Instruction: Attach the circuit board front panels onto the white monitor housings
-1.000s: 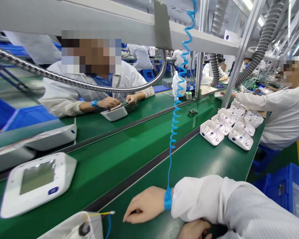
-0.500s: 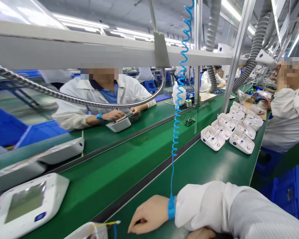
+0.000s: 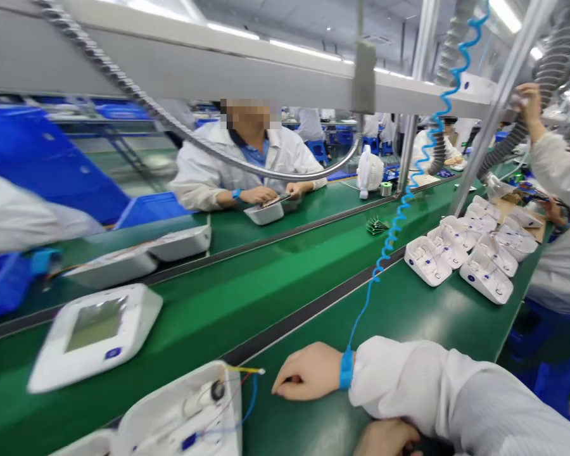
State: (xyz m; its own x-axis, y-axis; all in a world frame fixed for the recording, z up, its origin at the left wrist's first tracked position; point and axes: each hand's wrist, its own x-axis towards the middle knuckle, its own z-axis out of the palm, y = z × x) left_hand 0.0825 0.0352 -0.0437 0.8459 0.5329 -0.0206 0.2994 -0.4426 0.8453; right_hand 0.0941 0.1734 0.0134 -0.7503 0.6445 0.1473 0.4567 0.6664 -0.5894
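My right hand (image 3: 308, 372) rests on the green bench, its fingers curled loosely under with nothing in them. A blue wrist strap (image 3: 346, 369) sits on that wrist, and a blue coiled cord (image 3: 408, 199) rises from it to the overhead rail. My right forearm in a white sleeve lies across the bench. My left hand (image 3: 384, 438) peeks out beneath that sleeve at the bottom edge, its fingers hidden. Just left of my right hand lies an open white device housing (image 3: 190, 411) with yellow, red and blue wires. A white monitor unit (image 3: 95, 332) with a grey screen lies on the green belt.
Several open white housings (image 3: 470, 253) stand grouped at the right of the bench. A person in a white coat works opposite; another sits at the right, one arm raised to a hose. A flexible metal hose arcs overhead. Blue crates stand at the left.
The view has swung left and down, so the wired housing shows more fully. My hands stay still on the bench. The person at the right has raised an arm.
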